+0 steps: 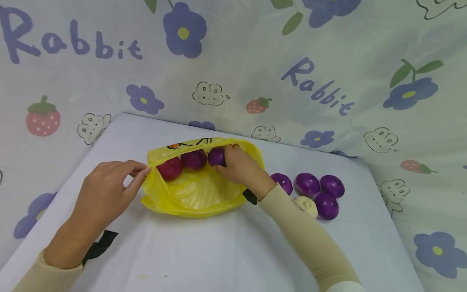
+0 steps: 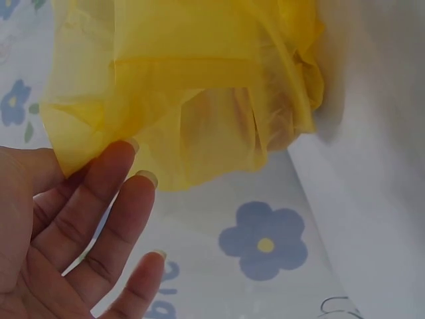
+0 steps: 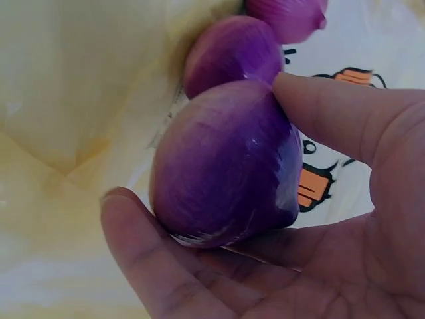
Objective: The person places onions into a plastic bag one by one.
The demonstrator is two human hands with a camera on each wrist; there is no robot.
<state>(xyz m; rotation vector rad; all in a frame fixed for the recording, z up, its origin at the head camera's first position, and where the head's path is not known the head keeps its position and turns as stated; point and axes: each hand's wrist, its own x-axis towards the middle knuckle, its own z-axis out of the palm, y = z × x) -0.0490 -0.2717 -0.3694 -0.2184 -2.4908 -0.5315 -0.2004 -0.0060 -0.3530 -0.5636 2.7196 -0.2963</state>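
A yellow plastic bag [image 1: 204, 194] lies on the table with its mouth spread toward me. My left hand [image 1: 106, 194] pinches the left edge of the bag's mouth between thumb and fingers; the left wrist view shows the thin yellow film [image 2: 179, 40] at the fingertips. Inside the bag, my right hand [image 1: 242, 164] holds a purple onion [image 3: 222, 166], thumb on one side and fingers on the other. Beside it in the bag sit another purple onion [image 1: 194, 159] and a redder onion [image 1: 170, 168].
Right of the bag, several purple onions [image 1: 307, 185] lie grouped on the white table [image 1: 204, 255], with a pale, cream-coloured round item [image 1: 306, 206] among them. My right forearm passes in front of part of this group. A printed cloth [image 1: 233, 65] hangs behind the table.
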